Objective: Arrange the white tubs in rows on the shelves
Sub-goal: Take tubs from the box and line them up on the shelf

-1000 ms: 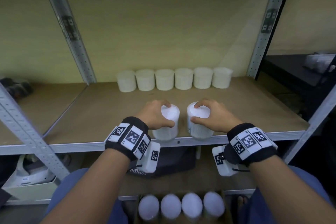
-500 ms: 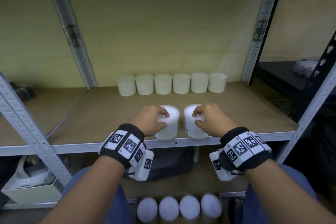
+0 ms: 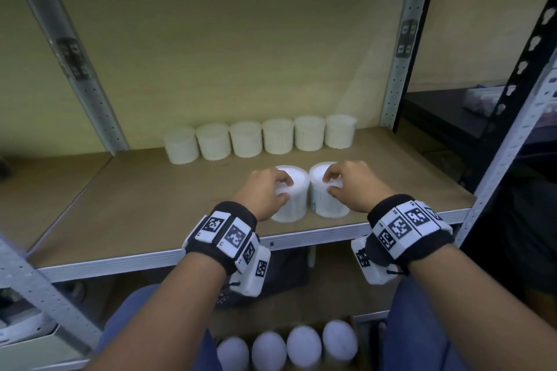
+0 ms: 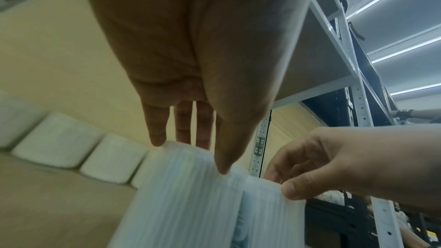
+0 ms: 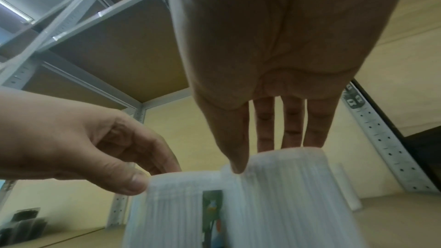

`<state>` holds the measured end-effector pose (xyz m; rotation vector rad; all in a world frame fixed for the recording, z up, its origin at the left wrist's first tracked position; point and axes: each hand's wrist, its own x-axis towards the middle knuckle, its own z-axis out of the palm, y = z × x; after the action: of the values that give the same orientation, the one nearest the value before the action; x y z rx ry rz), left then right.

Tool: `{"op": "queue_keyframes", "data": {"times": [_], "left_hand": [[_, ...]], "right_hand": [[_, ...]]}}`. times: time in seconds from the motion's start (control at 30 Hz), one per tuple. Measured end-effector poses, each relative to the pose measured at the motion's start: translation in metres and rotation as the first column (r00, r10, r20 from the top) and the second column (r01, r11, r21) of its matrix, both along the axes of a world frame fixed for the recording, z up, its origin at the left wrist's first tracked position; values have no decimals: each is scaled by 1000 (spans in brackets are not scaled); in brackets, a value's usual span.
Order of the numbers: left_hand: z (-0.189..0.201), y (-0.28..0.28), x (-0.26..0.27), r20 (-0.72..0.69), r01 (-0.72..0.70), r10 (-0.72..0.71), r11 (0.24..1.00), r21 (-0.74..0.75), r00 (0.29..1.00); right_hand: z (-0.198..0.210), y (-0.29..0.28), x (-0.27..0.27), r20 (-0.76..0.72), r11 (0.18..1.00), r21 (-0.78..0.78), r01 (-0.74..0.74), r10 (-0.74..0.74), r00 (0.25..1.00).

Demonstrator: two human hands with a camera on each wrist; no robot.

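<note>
Two white ribbed tubs stand side by side near the front edge of the shelf [image 3: 135, 220]. My left hand [image 3: 265, 190] grips the left tub [image 3: 294, 205] by its top rim, thumb in front and fingers behind, as the left wrist view shows [image 4: 181, 191]. My right hand [image 3: 346, 187] holds the right tub [image 3: 324, 202] the same way [image 5: 286, 186]. The two tubs touch each other. A row of several white tubs [image 3: 260, 138] lines the back of the shelf.
Grey perforated uprights [image 3: 401, 48] stand at both back corners of the bay. A box with more white tubs [image 3: 286, 346] sits below between my knees. A dark shelf unit [image 3: 482, 117] is to the right. Bare board lies between the back row and the held tubs.
Both hands have slid their tubs farther back on the shelf, away from the front edge. The grip on each tub is unchanged.
</note>
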<state>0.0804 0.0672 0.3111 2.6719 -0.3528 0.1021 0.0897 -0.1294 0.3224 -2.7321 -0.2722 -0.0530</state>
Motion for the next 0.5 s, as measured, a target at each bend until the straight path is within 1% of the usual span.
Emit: {"op": "queue_keyframes", "data": {"times": [0.1, 0.33, 0.5], "left_hand": [[-1, -18, 18, 18, 23, -23, 1000, 2, 1000], [-1, -52, 66, 35, 58, -59, 998, 33, 998], [-4, -67, 101, 31, 46, -46, 999, -5, 998]], "right_hand": [[-1, -14, 16, 13, 999, -10, 37, -37, 999], [-8, -43, 61, 25, 991, 31, 128, -129, 991], [-8, -55, 94, 14, 987, 4, 159, -159, 987]]}}
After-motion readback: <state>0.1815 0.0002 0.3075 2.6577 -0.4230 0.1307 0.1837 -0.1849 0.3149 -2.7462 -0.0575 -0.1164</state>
